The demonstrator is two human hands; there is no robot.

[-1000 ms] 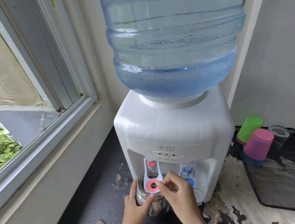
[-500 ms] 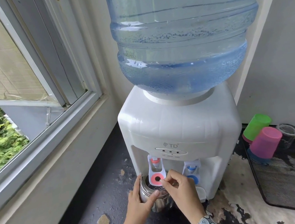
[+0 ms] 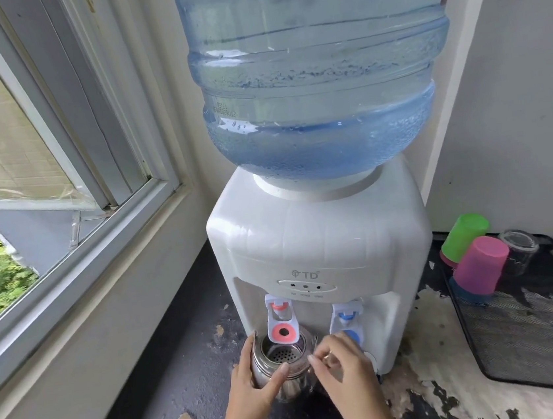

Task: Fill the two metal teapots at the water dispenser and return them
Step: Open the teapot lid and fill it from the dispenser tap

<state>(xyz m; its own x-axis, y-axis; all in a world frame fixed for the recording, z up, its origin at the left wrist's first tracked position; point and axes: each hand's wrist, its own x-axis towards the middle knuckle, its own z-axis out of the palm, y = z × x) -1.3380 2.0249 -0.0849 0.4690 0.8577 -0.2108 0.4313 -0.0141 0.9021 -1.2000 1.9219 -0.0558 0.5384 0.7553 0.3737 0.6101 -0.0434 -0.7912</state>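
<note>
Steel teapot [image 3: 282, 363] under red tap [image 3: 281, 322]; L hand [image 3: 253, 384] grips side.

Daylight comes through the window [image 3: 36, 140] on my left (green leaves outside); pale walls [image 3: 524, 95] meet a worn, dark, peeling counter [image 3: 183, 375].

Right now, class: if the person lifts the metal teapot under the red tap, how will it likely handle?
The metal teapot is shiny steel, so probably rigid and somewhat slippery. The left hand wraps its side, which should steady it. No water stream shows and its fill level is unclear; if water has gone in, it may feel heavy and slosh through the open top.
</note>
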